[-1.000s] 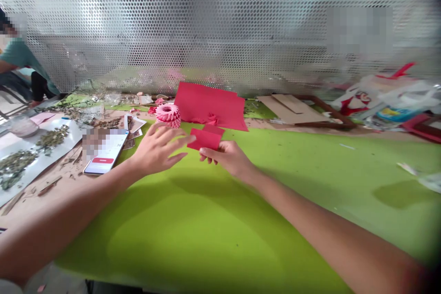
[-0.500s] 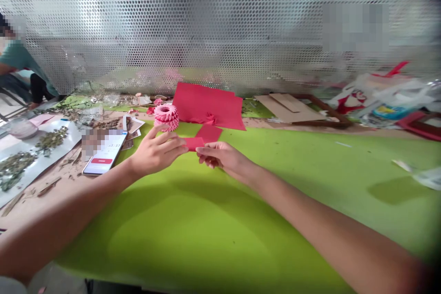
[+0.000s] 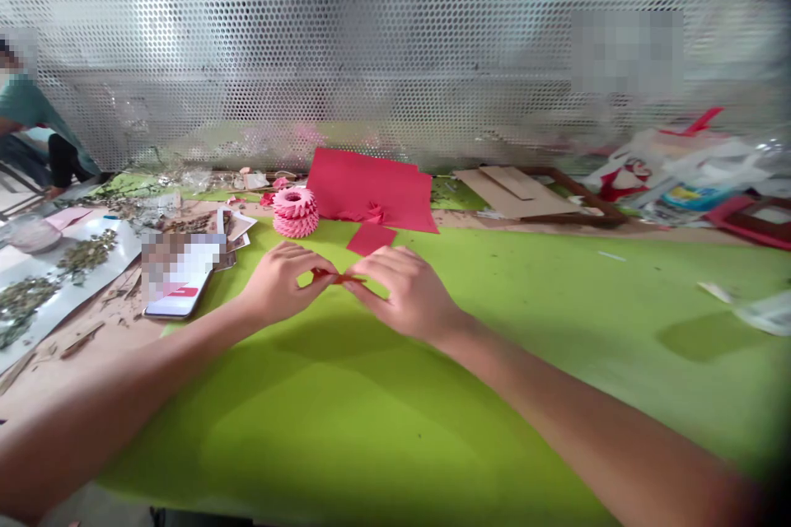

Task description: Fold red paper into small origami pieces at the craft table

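Between my two hands a small piece of red paper (image 3: pixel 341 278) is seen nearly edge-on, above the green tabletop (image 3: pixel 346 428). My left hand (image 3: pixel 285 282) pinches its left end with thumb and fingertips. At the other end, my right hand (image 3: pixel 411 288) has thumb and fingers closed on it; part of the paper is hidden by the fingertips. Just beyond lies a red paper square (image 3: pixel 372 239). Behind that is a large red sheet (image 3: pixel 371 181) with small folded red pieces (image 3: pixel 375 214) at its lower edge. A pink folded-paper ring stack (image 3: pixel 295 212) stands beyond my left hand.
A phone (image 3: pixel 185 276) lies to the left, near dried plant bits (image 3: pixel 86 255) on a white sheet. Cardboard pieces (image 3: pixel 519 193) and plastic bags (image 3: pixel 680 173) sit along the back right. A perforated metal panel (image 3: pixel 371 41) rises behind. A person (image 3: pixel 30 115) sits far left.
The red paper has turned from showing its flat face to nearly edge-on. My right hand has rolled over, its back now uppermost, and both hands pinch the paper's ends.
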`<state>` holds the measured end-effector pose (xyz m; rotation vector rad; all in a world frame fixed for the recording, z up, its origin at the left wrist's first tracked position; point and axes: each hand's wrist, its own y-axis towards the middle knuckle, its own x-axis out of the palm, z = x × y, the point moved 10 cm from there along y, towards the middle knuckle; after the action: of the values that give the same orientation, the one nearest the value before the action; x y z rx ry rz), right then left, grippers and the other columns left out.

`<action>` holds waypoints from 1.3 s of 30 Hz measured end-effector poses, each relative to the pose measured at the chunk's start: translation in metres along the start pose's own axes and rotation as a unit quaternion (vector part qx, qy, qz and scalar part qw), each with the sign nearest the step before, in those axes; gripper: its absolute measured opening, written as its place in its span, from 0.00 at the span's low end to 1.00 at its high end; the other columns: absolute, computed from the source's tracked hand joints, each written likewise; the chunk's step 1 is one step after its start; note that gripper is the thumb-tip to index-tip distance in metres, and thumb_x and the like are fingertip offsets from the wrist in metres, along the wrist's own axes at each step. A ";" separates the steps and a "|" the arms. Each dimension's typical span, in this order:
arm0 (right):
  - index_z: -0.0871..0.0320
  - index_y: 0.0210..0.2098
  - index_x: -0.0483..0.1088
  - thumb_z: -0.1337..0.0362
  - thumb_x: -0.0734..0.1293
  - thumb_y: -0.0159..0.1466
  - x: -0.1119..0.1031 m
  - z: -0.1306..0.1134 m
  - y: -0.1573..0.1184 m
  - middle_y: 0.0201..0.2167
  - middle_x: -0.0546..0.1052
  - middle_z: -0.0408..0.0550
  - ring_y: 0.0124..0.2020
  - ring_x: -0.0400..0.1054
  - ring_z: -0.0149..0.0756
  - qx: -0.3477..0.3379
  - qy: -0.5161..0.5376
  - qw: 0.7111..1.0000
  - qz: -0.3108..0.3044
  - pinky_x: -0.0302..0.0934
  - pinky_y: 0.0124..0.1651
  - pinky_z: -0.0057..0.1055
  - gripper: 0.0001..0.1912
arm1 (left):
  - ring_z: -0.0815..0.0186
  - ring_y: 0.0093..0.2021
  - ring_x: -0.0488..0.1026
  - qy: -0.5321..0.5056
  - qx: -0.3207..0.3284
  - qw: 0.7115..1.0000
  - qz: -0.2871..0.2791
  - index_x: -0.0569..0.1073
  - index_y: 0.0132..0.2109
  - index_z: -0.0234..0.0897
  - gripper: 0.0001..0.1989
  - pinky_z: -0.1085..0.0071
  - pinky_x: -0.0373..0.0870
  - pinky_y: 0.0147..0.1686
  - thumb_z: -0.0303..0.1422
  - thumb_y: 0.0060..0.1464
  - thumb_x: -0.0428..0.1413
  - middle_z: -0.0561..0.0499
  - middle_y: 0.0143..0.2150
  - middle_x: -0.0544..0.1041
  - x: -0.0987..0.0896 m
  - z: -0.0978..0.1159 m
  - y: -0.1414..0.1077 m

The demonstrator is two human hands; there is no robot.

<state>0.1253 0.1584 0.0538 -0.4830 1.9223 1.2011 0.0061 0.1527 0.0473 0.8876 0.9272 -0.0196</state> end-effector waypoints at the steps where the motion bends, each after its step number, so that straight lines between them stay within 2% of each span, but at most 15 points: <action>1: 0.57 0.37 0.74 0.60 0.63 0.69 0.003 -0.003 -0.001 0.34 0.81 0.50 0.38 0.73 0.41 -0.011 -0.016 1.000 -0.004 0.58 0.43 0.37 0.10 | 0.65 0.32 0.76 -0.006 -0.004 1.000 -0.002 0.78 0.37 0.39 0.05 0.66 0.69 0.40 0.32 0.59 0.57 0.53 0.31 0.81 0.002 0.002 0.000; 9: 0.59 0.35 0.74 0.64 0.62 0.69 0.008 -0.002 -0.002 0.29 0.80 0.50 0.31 0.71 0.38 -0.015 -0.036 0.999 0.013 0.57 0.38 0.35 0.10 | 0.63 0.31 0.78 0.014 0.004 1.000 0.011 0.79 0.36 0.39 0.06 0.65 0.70 0.38 0.30 0.58 0.56 0.52 0.31 0.82 0.003 0.012 -0.001; 13: 0.61 0.35 0.74 0.66 0.63 0.68 0.007 -0.004 -0.002 0.29 0.80 0.50 0.30 0.71 0.38 -0.017 -0.025 0.999 0.023 0.58 0.38 0.34 0.09 | 0.63 0.30 0.77 0.041 0.006 0.999 0.009 0.79 0.35 0.39 0.06 0.65 0.70 0.38 0.29 0.57 0.56 0.52 0.31 0.82 0.003 0.014 -0.001; 19: 0.60 0.35 0.74 0.65 0.62 0.69 0.006 -0.005 -0.002 0.29 0.80 0.50 0.30 0.71 0.37 -0.022 -0.032 0.999 0.020 0.58 0.38 0.35 0.10 | 0.63 0.32 0.78 0.047 0.023 0.999 0.003 0.79 0.39 0.39 0.06 0.64 0.69 0.39 0.29 0.57 0.57 0.52 0.33 0.83 0.005 0.015 -0.002; 25: 0.59 0.35 0.74 0.65 0.62 0.68 0.008 -0.006 -0.001 0.29 0.80 0.50 0.31 0.71 0.38 -0.024 -0.037 0.999 0.009 0.58 0.38 0.34 0.09 | 0.64 0.28 0.76 0.067 0.024 0.997 -0.008 0.78 0.32 0.39 0.05 0.65 0.69 0.38 0.28 0.54 0.57 0.54 0.27 0.81 0.010 0.018 -0.001; 28: 0.59 0.33 0.74 0.65 0.63 0.68 0.005 -0.002 0.000 0.28 0.80 0.49 0.30 0.71 0.38 -0.017 -0.049 0.999 0.010 0.57 0.38 0.34 0.10 | 0.63 0.29 0.77 0.086 0.013 0.996 0.004 0.78 0.31 0.39 0.06 0.64 0.70 0.39 0.30 0.54 0.57 0.53 0.28 0.82 0.005 0.008 0.000; 32: 0.58 0.32 0.74 0.66 0.63 0.67 -0.003 0.012 0.001 0.29 0.80 0.49 0.31 0.71 0.38 0.005 -0.053 0.998 0.022 0.58 0.39 0.35 0.10 | 0.62 0.31 0.78 0.127 -0.043 0.990 0.043 0.79 0.32 0.40 0.07 0.64 0.71 0.39 0.32 0.54 0.56 0.51 0.30 0.83 -0.016 -0.024 0.001; 34: 0.57 0.32 0.74 0.66 0.63 0.67 -0.004 0.017 0.000 0.30 0.80 0.49 0.31 0.71 0.38 0.010 -0.057 0.998 0.026 0.59 0.39 0.35 0.10 | 0.61 0.32 0.78 0.138 -0.059 0.987 0.051 0.80 0.34 0.39 0.08 0.64 0.71 0.40 0.32 0.56 0.55 0.51 0.30 0.83 -0.023 -0.032 0.001; 36: 0.58 0.33 0.74 0.66 0.63 0.67 0.000 0.017 0.000 0.30 0.80 0.49 0.31 0.71 0.38 0.002 -0.062 0.998 0.018 0.59 0.39 0.35 0.09 | 0.60 0.37 0.79 0.127 -0.039 0.991 0.027 0.80 0.41 0.38 0.09 0.63 0.71 0.43 0.34 0.57 0.55 0.49 0.36 0.83 -0.018 -0.025 0.002; 39: 0.59 0.33 0.74 0.66 0.63 0.67 0.009 0.010 -0.001 0.29 0.80 0.49 0.30 0.71 0.37 -0.022 -0.061 0.998 -0.006 0.58 0.37 0.34 0.09 | 0.59 0.42 0.79 0.110 0.021 0.993 -0.036 0.78 0.47 0.38 0.12 0.62 0.70 0.46 0.36 0.59 0.56 0.48 0.42 0.83 0.004 -0.001 0.001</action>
<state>0.1247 0.1673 0.0440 -0.4322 1.7911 1.2386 0.0090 0.1553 0.0449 0.9083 1.1676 -0.0030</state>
